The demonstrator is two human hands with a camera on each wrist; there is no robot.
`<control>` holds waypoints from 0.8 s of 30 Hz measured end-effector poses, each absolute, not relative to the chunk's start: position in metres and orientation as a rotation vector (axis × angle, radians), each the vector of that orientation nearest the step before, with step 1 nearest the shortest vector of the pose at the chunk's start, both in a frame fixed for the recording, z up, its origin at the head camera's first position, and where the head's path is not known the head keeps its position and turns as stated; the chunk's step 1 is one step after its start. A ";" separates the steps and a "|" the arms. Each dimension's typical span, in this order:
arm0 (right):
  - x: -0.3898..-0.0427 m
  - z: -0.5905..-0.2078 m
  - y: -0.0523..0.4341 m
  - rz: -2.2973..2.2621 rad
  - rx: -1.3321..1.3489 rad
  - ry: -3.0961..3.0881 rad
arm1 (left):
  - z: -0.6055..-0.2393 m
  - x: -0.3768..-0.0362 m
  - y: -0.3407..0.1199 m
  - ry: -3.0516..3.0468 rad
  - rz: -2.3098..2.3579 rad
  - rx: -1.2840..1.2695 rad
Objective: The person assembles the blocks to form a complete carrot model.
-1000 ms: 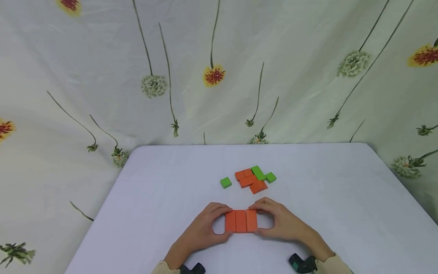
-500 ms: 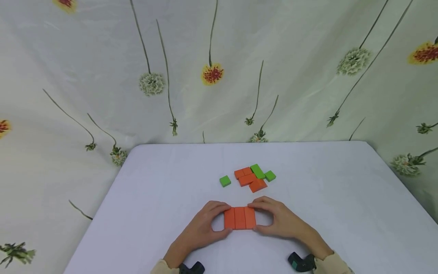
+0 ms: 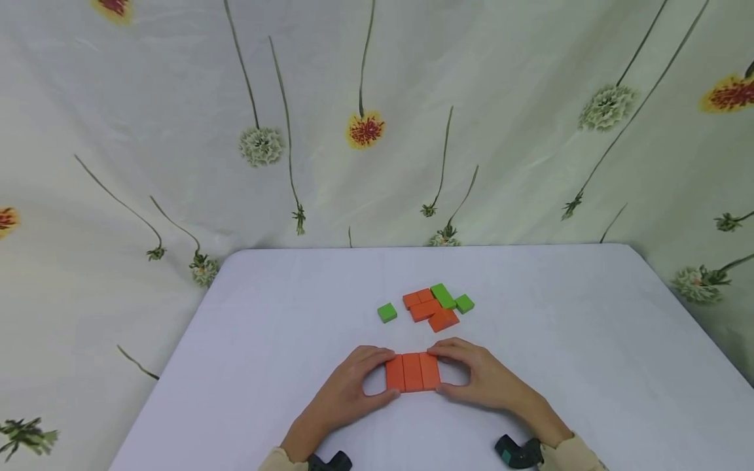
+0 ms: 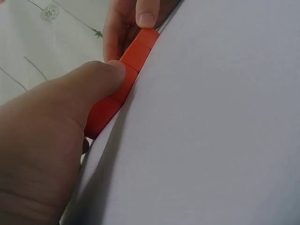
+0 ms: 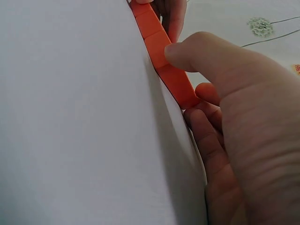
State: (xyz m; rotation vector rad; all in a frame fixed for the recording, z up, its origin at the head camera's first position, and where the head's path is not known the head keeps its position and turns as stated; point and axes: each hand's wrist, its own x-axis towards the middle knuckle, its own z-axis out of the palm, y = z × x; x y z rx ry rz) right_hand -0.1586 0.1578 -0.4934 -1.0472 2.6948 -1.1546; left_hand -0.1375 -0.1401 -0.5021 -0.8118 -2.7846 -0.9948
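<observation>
White table (image 3: 283,327), one; pale flower-printed cloth (image 3: 506,59) behind its far edge.

Left hand (image 3: 353,387), one: thumb and fingers curved, parted as far as the near and far edges of the left end block, pinching it. Right hand (image 3: 485,378), one: same hold, same spread, on the right end block.

Row of orange blocks (image 3: 412,373), three pieces: between the two hands, laid side by side with long edges touching, on the table in front of the person (both wrist views show each thumb against the near face).

Beyond the row, near but apart from it, a loose cluster. Orange pieces (image 3: 424,311), four: two small, two larger. Green oblong (image 3: 444,296), one: beside the orange, at the cluster's far side. Small green squares (image 3: 465,304), two: one at the oblong's right corner, one standing apart to the left.

Cream sleeves (image 3: 570,456), two, partly in view. Black devices (image 3: 518,453), two, one at each wrist.
</observation>
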 end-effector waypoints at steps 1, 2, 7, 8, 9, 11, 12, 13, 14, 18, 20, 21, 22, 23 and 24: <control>-0.158 -0.493 0.158 -1.155 -1.040 2.693 | -0.502 -0.138 -0.140 -2.784 -0.994 -0.810; -0.158 -0.492 0.158 -1.156 -1.034 2.689 | -0.501 -0.138 -0.140 -2.785 -0.995 -0.808; -0.159 -0.491 0.157 -1.161 -1.008 2.670 | -0.500 -0.137 -0.139 -2.807 -1.007 -0.797; -0.159 -0.491 0.157 -1.160 -1.015 2.671 | -0.499 -0.136 -0.139 -2.807 -1.008 -0.795; -0.159 -0.490 0.157 -1.161 -1.018 2.674 | -0.499 -0.137 -0.139 -2.802 -1.005 -0.796; -0.158 -0.491 0.157 -1.164 -1.015 2.679 | -0.500 -0.136 -0.139 -2.789 -1.004 -0.801; -0.158 -0.492 0.157 -1.167 -1.012 2.682 | -0.500 -0.136 -0.139 -2.778 -1.003 -0.805; -0.158 -0.492 0.157 -1.176 -1.012 2.682 | -0.500 -0.136 -0.139 -2.769 -1.000 -0.807; -0.158 -0.492 0.157 -1.185 -1.012 2.682 | -0.500 -0.136 -0.139 -2.763 -1.001 -0.808; -0.158 -0.494 0.158 -1.214 -1.038 2.698 | -0.500 -0.136 -0.139 -2.767 -1.008 -0.801; -0.158 -0.493 0.157 -1.231 -1.052 2.711 | -0.499 -0.136 -0.139 -2.774 -1.008 -0.793; -0.158 -0.492 0.157 -1.240 -1.054 2.721 | -0.499 -0.136 -0.139 -2.774 -1.008 -0.793; -0.159 -0.491 0.157 -1.252 -1.054 2.727 | -0.499 -0.136 -0.140 -2.775 -1.007 -0.790; -0.159 -0.490 0.156 -1.264 -1.043 2.733 | -0.499 -0.136 -0.140 -2.775 -1.006 -0.788; -0.160 -0.489 0.155 -1.278 -1.033 2.735 | -0.499 -0.136 -0.140 -2.775 -1.005 -0.785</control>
